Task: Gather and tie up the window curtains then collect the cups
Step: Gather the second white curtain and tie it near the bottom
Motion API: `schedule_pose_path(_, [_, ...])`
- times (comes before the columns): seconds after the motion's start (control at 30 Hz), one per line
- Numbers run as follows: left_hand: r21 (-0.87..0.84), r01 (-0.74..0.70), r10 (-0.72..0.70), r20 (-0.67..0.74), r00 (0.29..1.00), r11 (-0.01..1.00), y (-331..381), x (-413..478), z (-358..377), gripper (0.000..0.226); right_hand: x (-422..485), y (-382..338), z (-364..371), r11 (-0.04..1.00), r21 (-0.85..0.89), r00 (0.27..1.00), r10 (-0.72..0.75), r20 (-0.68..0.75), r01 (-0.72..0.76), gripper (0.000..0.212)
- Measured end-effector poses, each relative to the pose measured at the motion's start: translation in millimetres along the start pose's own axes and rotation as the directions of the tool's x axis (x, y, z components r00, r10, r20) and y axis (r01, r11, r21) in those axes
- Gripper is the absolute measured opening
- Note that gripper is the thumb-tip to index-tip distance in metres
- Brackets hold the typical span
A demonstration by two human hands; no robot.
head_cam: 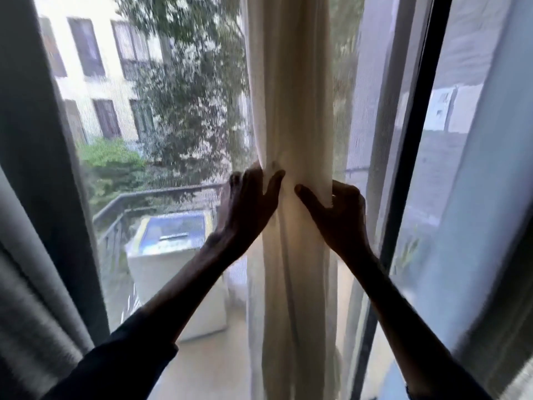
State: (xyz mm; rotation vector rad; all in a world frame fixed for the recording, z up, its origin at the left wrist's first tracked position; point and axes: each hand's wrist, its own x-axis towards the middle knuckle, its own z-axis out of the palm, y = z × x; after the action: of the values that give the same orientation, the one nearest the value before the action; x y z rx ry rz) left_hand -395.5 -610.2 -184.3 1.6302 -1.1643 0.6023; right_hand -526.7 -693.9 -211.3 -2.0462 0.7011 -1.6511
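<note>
Both the left hand and right hand clasp the gathered cream curtain from either side; fabric judged light, soft, slip-prone, best gripped around the bunch.

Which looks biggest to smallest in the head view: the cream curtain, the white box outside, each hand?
1. cream curtain
2. white box, though it sits farther off
3. left hand and right hand, both gripping the curtain: alike, unranked

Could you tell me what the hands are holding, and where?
The gathered curtain: left hand grips its left side, right hand its right side, level with each other.
</note>
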Motion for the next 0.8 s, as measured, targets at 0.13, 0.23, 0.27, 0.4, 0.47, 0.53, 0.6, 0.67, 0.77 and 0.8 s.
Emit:
schedule_pose_path(0.13, [0.137, 0.015, -0.035, 0.142, 0.989, 0.99, -21, -37, 11, 0.05, -65, 26, 16, 0.954, -0.272, 0.991, -0.134, -0.014, 0.125, 0.031])
schedule_pose_path(0.23, [0.155, -0.003, -0.028, 0.199, 0.98, 0.988, -23, -55, 14, 0.05, -85, 38, 12, 0.916, -0.379, 0.988, -0.15, -0.028, 0.128, 0.034])
schedule_pose_path(0.27, [0.153, -0.007, -0.024, 0.203, 0.979, 0.988, -19, -59, 14, 0.048, -86, 42, 8, 0.917, -0.386, 0.99, -0.134, -0.053, 0.104, 0.037])
schedule_pose_path(0.4, [0.122, -0.052, 0.031, 0.166, 0.986, 0.991, -5, -72, 19, 0.038, -106, 39, 11, 0.927, -0.371, 0.992, -0.099, -0.083, 0.062, 0.042])
schedule_pose_path(0.47, [0.079, -0.063, 0.047, 0.188, 0.981, 0.995, -1, -81, 25, 0.028, -126, 36, 22, 0.929, -0.36, 0.995, -0.096, -0.011, 0.086, 0.036])
schedule_pose_path(0.53, [0.053, -0.069, 0.056, 0.219, 0.974, 0.996, -1, -88, 28, 0.024, -138, 39, 28, 0.927, -0.362, 0.995, -0.087, 0.051, 0.099, 0.014])
schedule_pose_path(0.6, [0.055, -0.083, 0.066, 0.258, 0.964, 0.995, -5, -96, 29, 0.025, -141, 44, 28, 0.918, -0.39, 0.997, -0.052, 0.058, 0.071, 0.007])
schedule_pose_path(0.67, [0.06, -0.109, 0.082, 0.347, 0.934, 0.992, -8, -107, 34, 0.018, -145, 47, 30, 0.914, -0.405, 0.997, -0.008, 0.07, 0.036, 0.011])
schedule_pose_path(0.77, [0.061, -0.086, 0.054, 0.411, 0.91, 0.994, -14, -118, 41, 0.014, -152, 50, 34, 0.917, -0.398, 0.997, 0.008, 0.074, 0.022, 0.016])
schedule_pose_path(0.8, [0.053, -0.086, 0.056, 0.414, 0.909, 0.995, -15, -119, 43, 0.015, -153, 52, 34, 0.918, -0.395, 0.997, 0.005, 0.078, 0.026, 0.018])
